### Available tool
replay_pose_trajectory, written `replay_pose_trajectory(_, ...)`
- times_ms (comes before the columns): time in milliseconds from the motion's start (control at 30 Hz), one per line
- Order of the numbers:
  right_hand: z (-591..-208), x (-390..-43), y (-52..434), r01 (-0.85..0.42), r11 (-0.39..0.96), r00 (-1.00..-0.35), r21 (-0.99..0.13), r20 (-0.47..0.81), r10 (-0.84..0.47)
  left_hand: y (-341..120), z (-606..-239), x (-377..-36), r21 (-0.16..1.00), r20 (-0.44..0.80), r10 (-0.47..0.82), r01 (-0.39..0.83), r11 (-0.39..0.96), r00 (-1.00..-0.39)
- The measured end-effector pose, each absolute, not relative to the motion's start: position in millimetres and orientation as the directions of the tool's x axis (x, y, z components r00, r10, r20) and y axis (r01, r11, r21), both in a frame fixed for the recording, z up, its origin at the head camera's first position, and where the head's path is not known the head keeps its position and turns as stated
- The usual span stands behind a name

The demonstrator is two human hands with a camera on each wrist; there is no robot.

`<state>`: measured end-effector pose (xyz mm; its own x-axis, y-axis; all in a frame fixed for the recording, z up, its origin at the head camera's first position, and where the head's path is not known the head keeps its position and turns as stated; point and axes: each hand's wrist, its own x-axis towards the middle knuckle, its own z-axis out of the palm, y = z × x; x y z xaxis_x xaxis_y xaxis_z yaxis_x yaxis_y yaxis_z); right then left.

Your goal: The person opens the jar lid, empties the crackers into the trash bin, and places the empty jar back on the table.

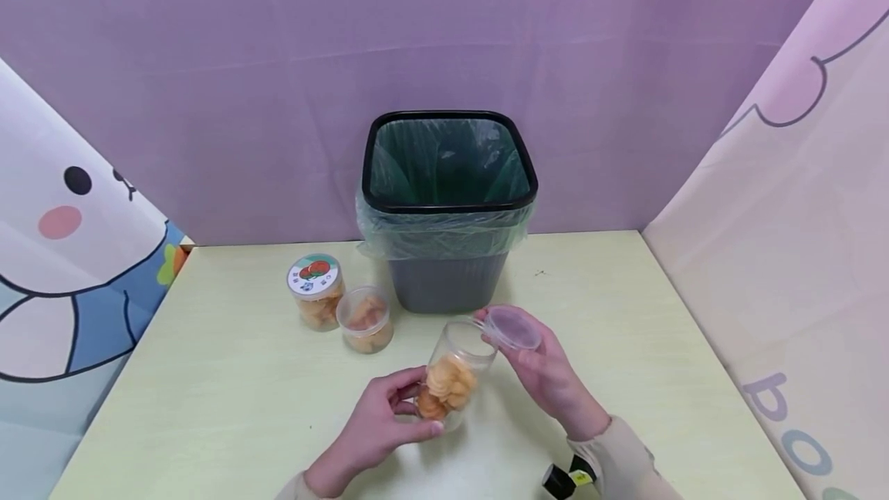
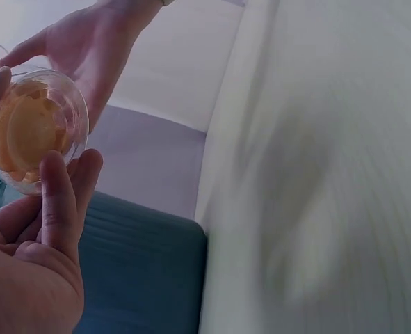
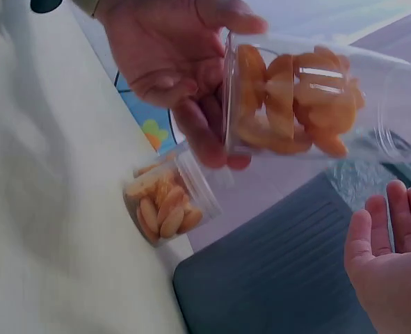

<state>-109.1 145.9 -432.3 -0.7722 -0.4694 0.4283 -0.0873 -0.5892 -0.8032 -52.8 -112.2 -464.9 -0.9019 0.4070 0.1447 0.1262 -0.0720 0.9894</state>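
Here, open jar of orange snacks, lid off, lined bin behind

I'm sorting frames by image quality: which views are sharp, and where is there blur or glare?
Head view: evenly lit and sharp, edges bent by the wide lens. Left wrist view: table smeared by blur, the jar soft. Right wrist view: held jar fairly clear with light streaks of glare, table blurred.

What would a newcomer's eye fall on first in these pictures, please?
Probably the clear jar of orange snacks, tilted above the table's near middle, gripped by the left hand, while the right hand holds its lid beside it. Behind stands a black bin with a green liner.
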Motion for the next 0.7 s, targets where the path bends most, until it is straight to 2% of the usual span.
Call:
replay_pose_trajectory(167,-441,-113,153,-0.093,-0.566,-0.790,-0.819,0.407,-0.459,-119,-463,-55,0.992,0.130,0.381,0.118,-0.055,-0.916)
replay_pose_trajectory(367,-453,-118,162,-0.079,-0.541,-0.814,-0.837,0.368,-0.450,-130,-457,-59,0.984,0.174,0.332,0.177,-0.024,-0.927)
replay_pose_trajectory(533,-463,-122,169,-0.078,-0.498,-0.834,-0.864,0.330,-0.442,-146,-443,-64,0.975,0.207,0.272,0.223,0.028,-0.940)
replay_pose_trajectory(700,-472,-124,177,-0.076,-0.449,-0.859,-0.890,0.287,-0.424,-164,-423,-70,0.972,0.195,0.184,0.215,0.097,-0.963)
